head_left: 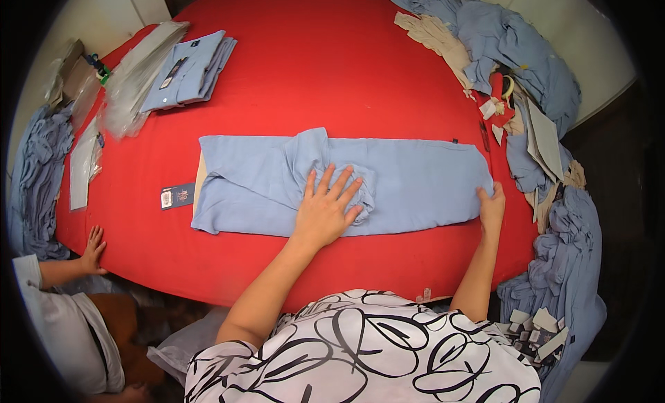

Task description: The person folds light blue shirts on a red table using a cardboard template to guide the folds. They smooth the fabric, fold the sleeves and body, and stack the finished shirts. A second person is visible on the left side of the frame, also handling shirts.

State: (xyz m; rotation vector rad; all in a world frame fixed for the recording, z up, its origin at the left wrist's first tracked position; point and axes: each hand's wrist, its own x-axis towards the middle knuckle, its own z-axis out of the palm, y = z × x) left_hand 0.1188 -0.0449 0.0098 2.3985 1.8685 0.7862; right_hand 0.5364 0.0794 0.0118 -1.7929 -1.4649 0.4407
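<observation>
A light blue shirt (422, 185) lies folded into a long strip across the middle of the red table. My left hand (324, 210) rests flat on its bunched middle part, fingers spread. At the strip's right end, my right hand (491, 207) pinches the edge of the cloth between thumb and fingers. A dark hang tag (177, 196) with a white label sticks out from the left end. Beside it a cream edge (200, 178) shows from under the cloth; what it belongs to is hidden.
Folded blue shirts (190, 74) lie at the back left by clear plastic bags (138, 77). Blue garments (526, 56) heap along the right rim, with tape (508, 86) and white boards (544, 139). Another person's hand (92, 251) touches the table's left edge.
</observation>
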